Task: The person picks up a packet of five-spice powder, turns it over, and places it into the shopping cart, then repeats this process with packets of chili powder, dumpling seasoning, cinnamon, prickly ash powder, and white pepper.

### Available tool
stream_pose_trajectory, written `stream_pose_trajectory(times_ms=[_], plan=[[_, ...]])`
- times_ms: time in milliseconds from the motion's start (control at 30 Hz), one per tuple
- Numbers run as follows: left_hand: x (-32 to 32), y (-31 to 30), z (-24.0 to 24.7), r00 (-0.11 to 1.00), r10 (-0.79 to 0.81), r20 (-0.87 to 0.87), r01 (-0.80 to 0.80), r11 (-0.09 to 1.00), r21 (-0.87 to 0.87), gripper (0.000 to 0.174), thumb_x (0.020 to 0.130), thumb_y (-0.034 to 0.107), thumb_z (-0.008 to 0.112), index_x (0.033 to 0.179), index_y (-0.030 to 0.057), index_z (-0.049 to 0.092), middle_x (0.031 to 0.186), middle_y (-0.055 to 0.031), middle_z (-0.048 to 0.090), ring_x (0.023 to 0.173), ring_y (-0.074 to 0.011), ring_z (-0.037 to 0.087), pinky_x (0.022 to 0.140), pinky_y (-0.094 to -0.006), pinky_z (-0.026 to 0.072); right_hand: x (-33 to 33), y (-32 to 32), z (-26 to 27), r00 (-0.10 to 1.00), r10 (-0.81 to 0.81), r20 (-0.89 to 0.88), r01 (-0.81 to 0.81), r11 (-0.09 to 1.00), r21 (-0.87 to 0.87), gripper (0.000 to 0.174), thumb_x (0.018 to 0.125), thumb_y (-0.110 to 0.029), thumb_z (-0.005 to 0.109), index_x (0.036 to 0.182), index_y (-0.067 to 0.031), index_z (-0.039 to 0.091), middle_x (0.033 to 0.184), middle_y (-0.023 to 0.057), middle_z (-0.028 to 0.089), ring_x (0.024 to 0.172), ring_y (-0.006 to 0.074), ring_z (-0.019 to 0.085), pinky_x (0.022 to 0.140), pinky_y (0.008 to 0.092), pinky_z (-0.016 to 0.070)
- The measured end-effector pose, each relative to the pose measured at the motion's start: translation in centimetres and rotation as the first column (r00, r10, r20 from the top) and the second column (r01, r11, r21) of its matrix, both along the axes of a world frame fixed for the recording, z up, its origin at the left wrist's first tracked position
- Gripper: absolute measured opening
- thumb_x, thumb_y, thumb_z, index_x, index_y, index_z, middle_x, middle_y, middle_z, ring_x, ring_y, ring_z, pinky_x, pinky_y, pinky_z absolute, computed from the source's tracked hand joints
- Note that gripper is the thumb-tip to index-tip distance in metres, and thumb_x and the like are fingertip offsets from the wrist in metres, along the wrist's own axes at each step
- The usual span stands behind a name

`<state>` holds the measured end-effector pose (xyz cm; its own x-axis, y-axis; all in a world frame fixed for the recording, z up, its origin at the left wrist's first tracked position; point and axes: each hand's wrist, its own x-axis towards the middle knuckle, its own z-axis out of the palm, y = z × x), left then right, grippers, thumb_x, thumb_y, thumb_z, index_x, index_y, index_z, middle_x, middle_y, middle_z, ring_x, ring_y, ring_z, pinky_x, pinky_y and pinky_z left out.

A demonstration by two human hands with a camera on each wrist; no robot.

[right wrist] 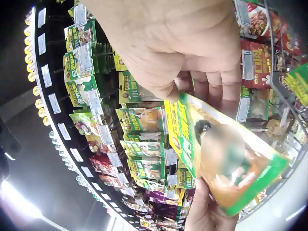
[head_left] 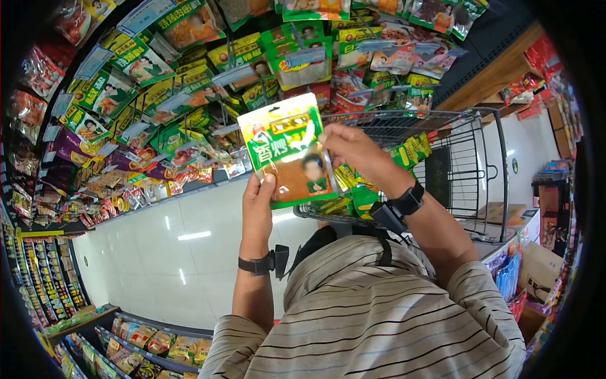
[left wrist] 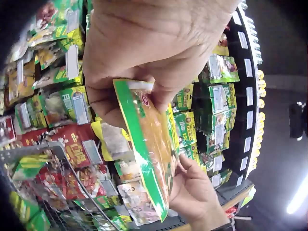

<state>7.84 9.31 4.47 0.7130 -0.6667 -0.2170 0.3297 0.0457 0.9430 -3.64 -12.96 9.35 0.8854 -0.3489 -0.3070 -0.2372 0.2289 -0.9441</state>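
Note:
A green and yellow seasoning packet (head_left: 291, 180) with orange-brown contents is held upright before the person's chest, its printed front facing the head camera. My left hand (head_left: 257, 205) grips its lower left edge, thumb across the front. On the opposite side, my right hand (head_left: 363, 155) pinches the upper right edge. The left wrist view has the packet (left wrist: 147, 139) nearly edge-on, below the left hand (left wrist: 154, 43). Seen from the right wrist, the packet (right wrist: 231, 154) slants down from the right hand's (right wrist: 178, 43) thumb, and the left hand's thumb (right wrist: 202, 197) lies at its lower edge.
A wire shopping cart (head_left: 454, 161) stands at the right, with several green and yellow packets (head_left: 410, 151) inside. Hanging packets (head_left: 180, 104) with price tags fill the rack ahead. Low shelves (head_left: 158, 347) stand at lower left, and a cardboard box (head_left: 541, 268) sits at the right.

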Motion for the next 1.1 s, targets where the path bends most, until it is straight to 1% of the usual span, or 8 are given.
stream_pose_trajectory(times_ms=[67, 167, 267, 367, 433, 567, 767, 1100], plan=[[0.2, -0.7, -0.1, 0.996, 0.053, -0.070, -0.058, 0.996, -0.063, 0.029, 0.099, 0.024, 0.058, 0.122, 0.0062, 0.058, 0.098, 0.0038, 0.060, 0.084, -0.0040, 0.049, 0.074, -0.0220, 0.0413, -0.1, 1.0, 0.5, 0.999, 0.038, 0.014, -0.037, 0.998, -0.045, 0.023, 0.100, -0.029, 0.056, 0.105, -0.0078, 0.063, 0.094, -0.0030, 0.062, 0.081, 0.0051, 0.056, 0.069, 0.0234, 0.0477], [0.6, -1.0, -0.7, 1.000, -0.002, 0.016, 0.002, 0.999, 0.033, 0.044, 0.099, 0.025, 0.059, 0.135, 0.0030, 0.049, 0.110, -0.0042, 0.060, 0.098, -0.0114, 0.055, 0.085, -0.0268, 0.0446, 0.5, 1.8, 0.9, 0.996, -0.016, 0.085, 0.028, 0.989, -0.144, 0.021, 0.100, -0.024, 0.055, 0.100, -0.0056, 0.063, 0.083, -0.0055, 0.058, 0.072, 0.0032, 0.053, 0.060, 0.0237, 0.0450], [0.7, -1.3, -1.6, 0.944, 0.032, 0.328, -0.114, 0.966, 0.233, 0.056, 0.098, 0.028, 0.061, 0.143, 0.0016, 0.039, 0.134, -0.0137, 0.053, 0.119, -0.0237, 0.053, 0.100, -0.0359, 0.0436, 0.7, 2.2, 1.3, 0.986, -0.059, 0.153, 0.103, 0.950, -0.294, 0.017, 0.098, -0.019, 0.056, 0.100, -0.0033, 0.062, 0.083, -0.0025, 0.060, 0.070, 0.0072, 0.055, 0.061, 0.0254, 0.0452], [-0.6, -1.7, 1.1, 0.869, 0.062, 0.491, -0.163, 0.973, 0.165, 0.064, 0.099, 0.037, 0.057, 0.146, 0.0011, 0.033, 0.142, -0.0163, 0.045, 0.129, -0.0292, 0.047, 0.104, -0.0381, 0.0416, 0.9, 2.9, 2.5, 0.960, -0.025, 0.279, 0.205, 0.741, -0.639, 0.013, 0.095, -0.013, 0.058, 0.099, -0.0016, 0.062, 0.085, 0.0048, 0.063, 0.071, 0.0178, 0.059, 0.065, 0.0287, 0.0464], [-2.0, -2.3, 3.0, 0.963, 0.009, 0.269, 0.003, 0.999, -0.042, 0.067, 0.099, 0.041, 0.055, 0.148, 0.0011, 0.033, 0.145, -0.0150, 0.043, 0.132, -0.0286, 0.044, 0.104, -0.0383, 0.0420, 0.6, 3.9, 3.0, 0.941, 0.072, 0.329, 0.224, 0.597, -0.770, 0.012, 0.089, -0.008, 0.061, 0.099, -0.0023, 0.063, 0.093, 0.0136, 0.064, 0.078, 0.0323, 0.061, 0.072, 0.0355, 0.0502], [-2.8, -2.9, 3.4, 0.993, -0.104, -0.055, 0.080, 0.940, -0.332, 0.065, 0.101, 0.049, 0.046, 0.147, 0.0037, 0.035, 0.146, -0.0139, 0.042, 0.134, -0.0259, 0.043, 0.108, -0.0399, 0.0387, 0.3, 7.0, 3.1, 0.952, 0.152, 0.267, 0.190, 0.390, -0.901, 0.018, 0.085, -0.011, 0.065, 0.103, -0.0062, 0.066, 0.111, 0.0107, 0.066, 0.099, 0.0317, 0.063, 0.082, 0.0404, 0.0534], [-1.7, -2.5, 2.5, 0.948, -0.072, -0.311, -0.057, 0.921, -0.384, 0.038, 0.103, 0.032, 0.047, 0.130, 0.0053, 0.050, 0.128, -0.0096, 0.058, 0.118, -0.0212, 0.056, 0.100, -0.0372, 0.0442, -0.7, 8.1, 2.3, 0.918, 0.254, 0.303, 0.153, 0.480, -0.864, 0.022, 0.083, -0.011, 0.066, 0.103, -0.0050, 0.064, 0.112, 0.0107, 0.064, 0.104, 0.0318, 0.059, 0.086, 0.0405, 0.0517], [-1.0, -2.3, 2.6, 0.944, -0.043, -0.328, -0.065, 0.948, -0.311, 0.036, 0.103, 0.028, 0.048, 0.129, 0.0034, 0.051, 0.126, -0.0087, 0.059, 0.113, -0.0194, 0.059, 0.094, -0.0349, 0.0470, -1.9, 8.5, 2.1, 0.900, 0.287, 0.329, 0.099, 0.601, -0.793, 0.017, 0.083, -0.006, 0.064, 0.099, -0.0036, 0.064, 0.103, 0.0099, 0.067, 0.097, 0.0306, 0.063, 0.082, 0.0404, 0.0520]])
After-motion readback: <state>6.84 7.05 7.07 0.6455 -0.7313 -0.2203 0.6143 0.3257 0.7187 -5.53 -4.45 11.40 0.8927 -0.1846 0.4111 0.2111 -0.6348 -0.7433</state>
